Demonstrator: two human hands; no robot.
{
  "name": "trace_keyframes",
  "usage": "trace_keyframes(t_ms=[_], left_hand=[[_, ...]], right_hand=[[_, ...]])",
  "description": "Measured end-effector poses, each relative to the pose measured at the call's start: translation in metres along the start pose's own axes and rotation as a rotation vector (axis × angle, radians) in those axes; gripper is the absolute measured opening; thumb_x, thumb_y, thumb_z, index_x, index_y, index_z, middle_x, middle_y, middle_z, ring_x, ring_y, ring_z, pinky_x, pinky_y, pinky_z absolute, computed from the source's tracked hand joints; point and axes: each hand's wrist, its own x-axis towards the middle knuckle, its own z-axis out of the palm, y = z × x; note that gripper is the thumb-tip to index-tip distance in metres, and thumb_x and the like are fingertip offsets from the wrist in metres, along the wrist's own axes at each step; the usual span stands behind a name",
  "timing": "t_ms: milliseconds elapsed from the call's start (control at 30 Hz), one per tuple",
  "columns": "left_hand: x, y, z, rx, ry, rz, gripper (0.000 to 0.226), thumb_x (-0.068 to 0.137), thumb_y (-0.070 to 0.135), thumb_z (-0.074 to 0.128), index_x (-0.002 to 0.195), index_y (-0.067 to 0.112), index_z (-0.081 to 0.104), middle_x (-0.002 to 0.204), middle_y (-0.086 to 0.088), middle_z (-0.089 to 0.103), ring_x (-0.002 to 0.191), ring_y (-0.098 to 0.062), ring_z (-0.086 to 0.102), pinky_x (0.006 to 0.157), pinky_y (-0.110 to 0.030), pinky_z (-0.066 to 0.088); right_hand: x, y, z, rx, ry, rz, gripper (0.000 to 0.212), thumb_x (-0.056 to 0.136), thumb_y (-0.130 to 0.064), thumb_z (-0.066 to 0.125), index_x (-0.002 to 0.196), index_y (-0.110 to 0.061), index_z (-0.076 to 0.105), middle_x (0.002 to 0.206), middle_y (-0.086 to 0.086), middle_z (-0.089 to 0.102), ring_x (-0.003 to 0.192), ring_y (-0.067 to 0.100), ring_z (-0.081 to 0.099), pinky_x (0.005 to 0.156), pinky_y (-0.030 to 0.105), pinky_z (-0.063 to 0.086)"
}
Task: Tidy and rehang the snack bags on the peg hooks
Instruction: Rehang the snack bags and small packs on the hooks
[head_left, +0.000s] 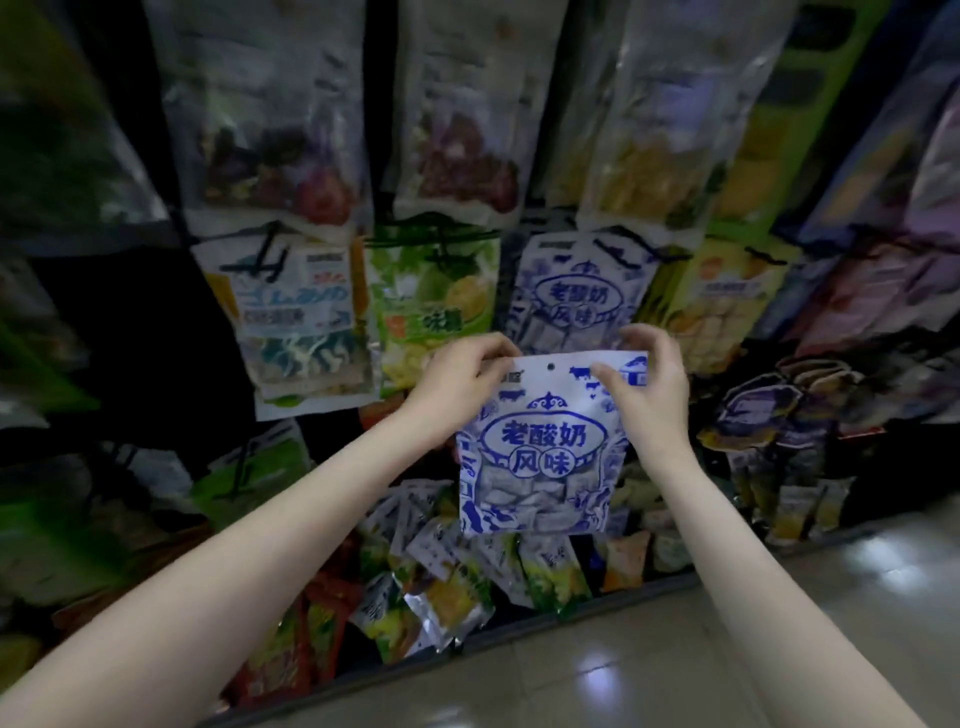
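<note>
I hold a white and blue snack bag (545, 447) upright in front of the rack, its round hang hole at the top middle showing between my hands. My left hand (462, 379) pinches the bag's top left corner. My right hand (647, 384) pinches its top right corner. Just above and behind hangs a matching white and blue bag (576, 296) on a black peg hook (618, 254). The held bag is off any hook.
More bags hang in the same row: a blue-green bag (296, 317), a green lime bag (436, 312) and a yellow bag (722, 296). Large clear bags hang above. A bin of loose small packets (457, 582) lies below. Tiled floor (649, 649) at lower right.
</note>
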Motion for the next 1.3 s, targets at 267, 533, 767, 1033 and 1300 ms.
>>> trace_keyframes(t_ms=[267,533,767,1033,1300], left_hand=[[0.094,0.052,0.059,-0.042,0.2,-0.083,0.019,0.095,0.015,0.052,0.108,0.011,0.065,0.113,-0.003,0.065,0.109,-0.016,0.058,0.083,-0.018,0.04],[0.143,0.059,0.08,0.058,0.373,-0.112,0.021,0.095,0.019,0.052,0.108,0.018,0.068,0.113,0.001,0.066,0.107,-0.016,0.059,0.1,-0.043,0.041],[0.156,0.046,0.089,0.169,0.434,-0.089,0.02,0.094,0.019,0.052,0.104,0.02,0.069,0.107,0.001,0.069,0.101,-0.021,0.062,0.094,-0.05,0.044],[0.16,0.039,0.089,0.41,0.48,-0.062,0.028,0.092,0.009,0.051,0.115,0.015,0.064,0.114,-0.008,0.063,0.106,-0.032,0.054,0.096,-0.046,0.04],[0.118,0.012,0.086,0.831,0.299,-0.035,0.058,0.079,-0.004,0.06,0.133,0.013,0.05,0.15,-0.014,0.03,0.135,-0.037,0.029,0.103,-0.054,0.028]], right_hand=[[0.087,0.046,-0.055,-0.117,-0.037,-0.306,0.03,0.09,0.004,0.051,0.103,-0.014,0.071,0.114,0.003,0.036,0.101,0.009,0.044,0.084,0.002,0.035],[0.135,0.07,-0.058,-0.142,-0.217,-0.269,0.039,0.09,0.009,0.046,0.121,-0.011,0.061,0.139,0.009,0.029,0.127,0.013,0.029,0.1,0.008,0.021],[0.151,0.081,-0.05,0.019,-0.311,-0.211,0.037,0.094,-0.001,0.046,0.13,-0.005,0.048,0.129,-0.004,0.029,0.108,-0.013,0.024,0.084,-0.011,0.017],[0.16,0.091,-0.034,-0.014,-0.326,-0.258,0.036,0.097,-0.01,0.044,0.129,-0.026,0.039,0.126,-0.015,0.032,0.114,0.002,0.039,0.075,0.007,0.034],[0.168,0.089,-0.006,-0.377,-0.341,-0.324,0.057,0.096,-0.005,0.038,0.148,-0.022,0.019,0.151,0.007,0.012,0.113,0.013,0.021,0.094,0.033,0.037]])
